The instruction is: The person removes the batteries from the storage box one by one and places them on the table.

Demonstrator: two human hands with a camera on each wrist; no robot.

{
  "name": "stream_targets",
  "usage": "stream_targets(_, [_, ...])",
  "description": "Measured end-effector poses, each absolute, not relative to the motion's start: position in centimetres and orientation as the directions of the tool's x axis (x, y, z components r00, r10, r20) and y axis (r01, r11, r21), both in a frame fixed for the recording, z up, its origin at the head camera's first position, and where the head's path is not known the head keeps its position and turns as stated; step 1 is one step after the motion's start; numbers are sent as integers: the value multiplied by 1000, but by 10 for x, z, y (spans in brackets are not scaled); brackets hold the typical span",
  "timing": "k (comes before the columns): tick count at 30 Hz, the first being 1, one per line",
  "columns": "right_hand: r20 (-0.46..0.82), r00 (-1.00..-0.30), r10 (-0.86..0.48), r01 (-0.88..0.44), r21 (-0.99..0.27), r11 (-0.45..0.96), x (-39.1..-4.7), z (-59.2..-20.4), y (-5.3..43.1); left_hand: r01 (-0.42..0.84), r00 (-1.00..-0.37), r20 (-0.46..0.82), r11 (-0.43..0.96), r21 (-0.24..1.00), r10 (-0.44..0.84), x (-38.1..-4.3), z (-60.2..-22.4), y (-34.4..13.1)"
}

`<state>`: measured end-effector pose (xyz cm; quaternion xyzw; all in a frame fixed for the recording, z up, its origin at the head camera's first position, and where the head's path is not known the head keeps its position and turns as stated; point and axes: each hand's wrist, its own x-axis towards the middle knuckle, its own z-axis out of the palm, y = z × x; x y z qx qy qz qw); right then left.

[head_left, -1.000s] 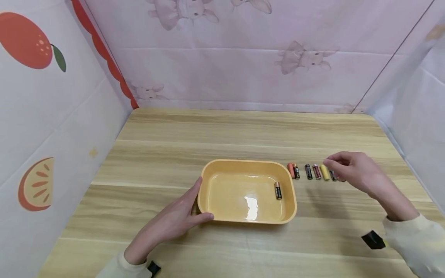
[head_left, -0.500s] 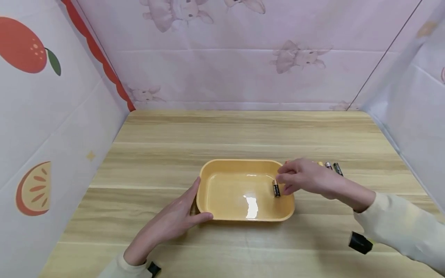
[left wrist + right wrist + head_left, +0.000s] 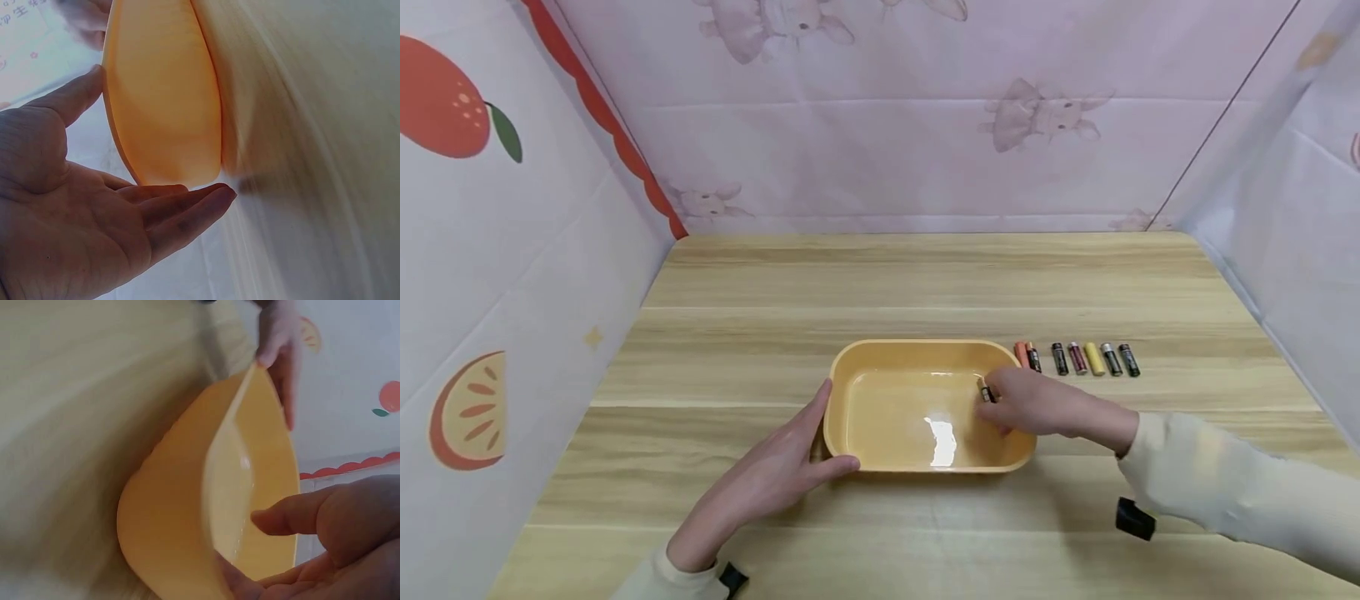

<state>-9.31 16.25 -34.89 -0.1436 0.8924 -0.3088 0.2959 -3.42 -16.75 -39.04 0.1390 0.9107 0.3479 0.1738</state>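
A shallow yellow plastic tray (image 3: 887, 417) sits on the wooden table. My left hand (image 3: 767, 471) steadies its left end, thumb at the near rim and fairly straight fingers along the outer wall; the left wrist view shows the palm (image 3: 75, 231) standing off the tray. Inside the right end is my right hand (image 3: 1037, 400), with a small black battery (image 3: 988, 392) between its thumb and index finger in the head view. In the right wrist view the thumb (image 3: 287, 515) stands apart from the fingers, partly behind the tray wall, so I cannot tell whether they pinch the battery.
Several batteries stretch in a row right of the tray, among them an orange one (image 3: 1021, 353), a purple-red one (image 3: 1077, 358), a yellow one (image 3: 1094, 359) and a black one (image 3: 1129, 360). Printed cloth walls (image 3: 880, 158) enclose the table's back and sides.
My right hand has gone left from the right end of the battery row into the tray. The battery in the tray has shifted slightly left and tilted. My left hand stays put.
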Motion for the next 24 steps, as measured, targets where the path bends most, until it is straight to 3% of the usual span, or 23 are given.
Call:
stream_targets(5, [-355,-837,-417,-233,-460,857,-107,-365,149,121,-901,-227,718,686,369,-35,-391,-167])
stream_targets(13, [-187,-875,-447,-337,-428,839,-119,-393,140,110,-900,-240,723,682,364,-34,-392,-165])
stream_targets(19, [-161,-850,-501,-347,-546,763,-123,-402,141,99,-902,-248,728,678,354,-34,-391,-164])
stream_targets(24, [-173,-762,-624,-243,-816,524,-128,-402,148,96,-902,-251,730,677,350,-35,-390,-164])
